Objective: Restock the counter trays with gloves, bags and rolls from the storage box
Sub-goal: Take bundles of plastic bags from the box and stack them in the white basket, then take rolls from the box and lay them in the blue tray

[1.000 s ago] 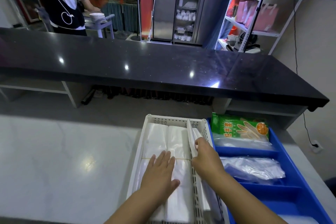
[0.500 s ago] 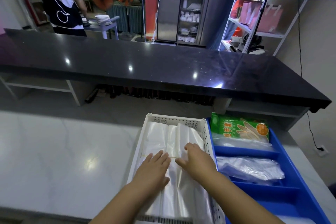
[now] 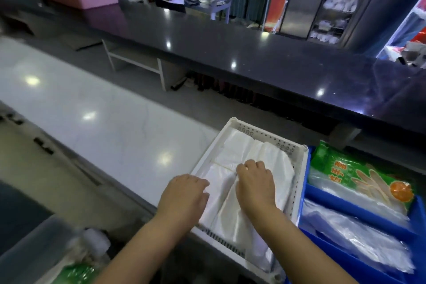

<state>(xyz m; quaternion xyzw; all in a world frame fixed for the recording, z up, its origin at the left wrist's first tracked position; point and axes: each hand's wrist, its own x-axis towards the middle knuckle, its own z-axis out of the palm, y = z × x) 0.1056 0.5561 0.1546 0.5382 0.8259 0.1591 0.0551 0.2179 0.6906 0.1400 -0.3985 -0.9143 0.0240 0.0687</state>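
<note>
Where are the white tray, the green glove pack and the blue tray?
white tray [image 3: 269, 136], head view, far perforated wall
green glove pack [image 3: 345, 168], head view, printed front
blue tray [image 3: 334, 200], head view, divider between compartments

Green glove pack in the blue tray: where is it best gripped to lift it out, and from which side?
Probably from above, with the grip across the short width of the green glove pack near its middle. It lies flat on clear packs in the blue tray's far compartment, and the tray walls would block a sideways reach.
</note>
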